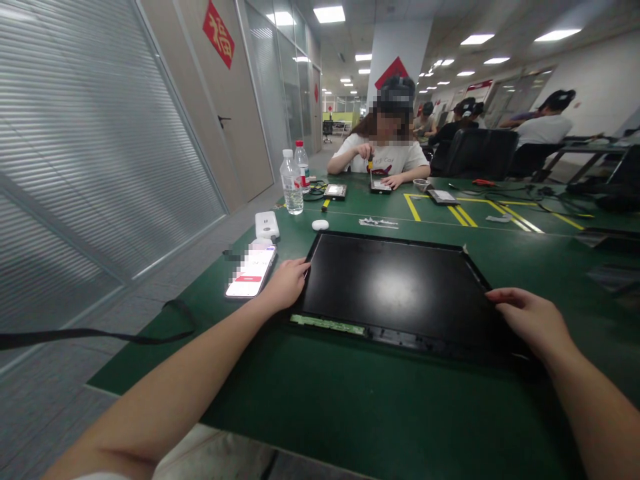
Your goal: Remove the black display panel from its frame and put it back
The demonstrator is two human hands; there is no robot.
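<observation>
A large black flat screen panel [395, 283] lies flat on the green table [350, 407] in front of me. A thin green circuit strip [327, 325] runs along its near left edge. My left hand [286, 283] grips the panel's left edge, fingers curled over the rim. My right hand [530, 320] rests on the panel's right edge, fingers bent around it.
A lit phone [251, 272] lies just left of my left hand, with a white charger box [267, 225] behind it. Two water bottles [291, 182] stand further back. Across the table a seated person [383, 150] works with a screwdriver. Yellow tape lines [465, 213] mark the far table.
</observation>
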